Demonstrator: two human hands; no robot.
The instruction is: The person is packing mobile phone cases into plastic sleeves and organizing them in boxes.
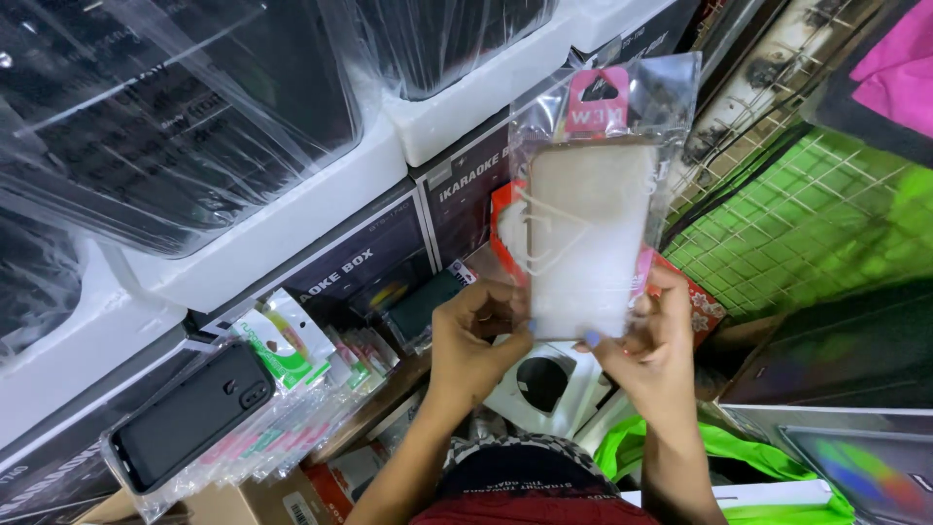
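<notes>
Near, 6 o'clock: the person's two forearms rise from the bottom edge over a dark checked garment, with a bright green bag (739, 449) just beside the right arm at 5 o'clock.
Left hand (473, 335): fingers curled closed on the lower left corner of the clear phone case in its plastic sleeve (591, 228), thumb on the front, so the packet stands upright for viewing.
Right hand (649, 340): fingers closed around the lower right corner of the same sleeve, a blue-painted thumbnail pressed on its front edge; the two-handed pinch at the bottom leaves the whole case face uncovered.
Held packet: centre of view, slightly toward 1 o'clock, raised off everything, pink hanger tab (597, 100) uppermost, case frosted and pale inside the glossy wrap.
Below the hands: a white moulded object (546, 381) with a round dark hole, partly hidden; what it is I cannot tell.
8 o'clock: a black phone case (190, 416) in a clear sleeve lies on top of a fanned stack of similar sleeved packets (292, 384), laid overlapping so each stays reachable.
Far, 10 to 12 o'clock: big black boxes in shrink wrap (185, 117), stacked on white ledges.
Far, 2 to 3 o'clock: a green wire grid panel (816, 233), and pink cloth at the corner.
</notes>
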